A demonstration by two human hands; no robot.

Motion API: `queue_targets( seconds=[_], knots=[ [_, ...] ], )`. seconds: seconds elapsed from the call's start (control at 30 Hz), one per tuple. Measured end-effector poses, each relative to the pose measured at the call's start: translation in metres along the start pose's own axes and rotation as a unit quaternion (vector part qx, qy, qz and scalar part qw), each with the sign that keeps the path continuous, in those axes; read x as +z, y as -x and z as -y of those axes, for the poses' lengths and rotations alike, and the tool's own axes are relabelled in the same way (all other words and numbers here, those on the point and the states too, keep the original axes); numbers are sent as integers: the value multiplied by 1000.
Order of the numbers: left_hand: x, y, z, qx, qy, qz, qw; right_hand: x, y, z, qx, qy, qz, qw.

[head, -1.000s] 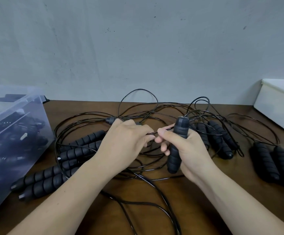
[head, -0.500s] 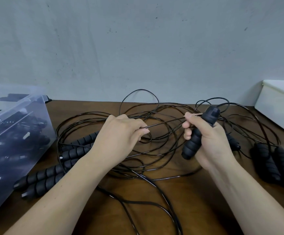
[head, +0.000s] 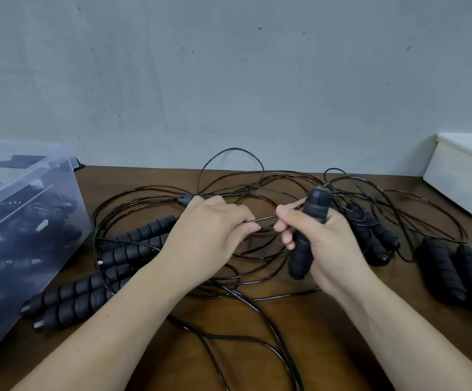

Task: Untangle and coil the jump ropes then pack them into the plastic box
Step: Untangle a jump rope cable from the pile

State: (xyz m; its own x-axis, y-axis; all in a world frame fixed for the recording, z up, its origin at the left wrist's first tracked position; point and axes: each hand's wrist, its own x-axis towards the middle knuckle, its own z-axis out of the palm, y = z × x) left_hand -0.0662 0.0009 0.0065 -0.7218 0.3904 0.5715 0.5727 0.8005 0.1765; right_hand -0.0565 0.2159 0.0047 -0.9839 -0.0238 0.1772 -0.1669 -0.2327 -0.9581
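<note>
handles (head: 308, 235) black, ribbed | cords (head: 257, 190) black | box (head: 17, 221) clear | table (head: 328, 334) brown | bin (head: 463, 179) white

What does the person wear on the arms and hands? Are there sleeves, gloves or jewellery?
Nothing worn is in view. The left hand and the right hand are bare, with no gloves or rings to see, and the nails are short. The left forearm and the right forearm show no sleeve, watch or bracelet down to the picture's edge.
</note>
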Motion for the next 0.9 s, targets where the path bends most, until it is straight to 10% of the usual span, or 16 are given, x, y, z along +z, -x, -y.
queue_targets(
  seconds=[0.9],
  knots=[
    [7, 1, 1, 16, 12, 1, 1000, -3, -2, 0, -4, -6, -10, 1000]
  ],
)
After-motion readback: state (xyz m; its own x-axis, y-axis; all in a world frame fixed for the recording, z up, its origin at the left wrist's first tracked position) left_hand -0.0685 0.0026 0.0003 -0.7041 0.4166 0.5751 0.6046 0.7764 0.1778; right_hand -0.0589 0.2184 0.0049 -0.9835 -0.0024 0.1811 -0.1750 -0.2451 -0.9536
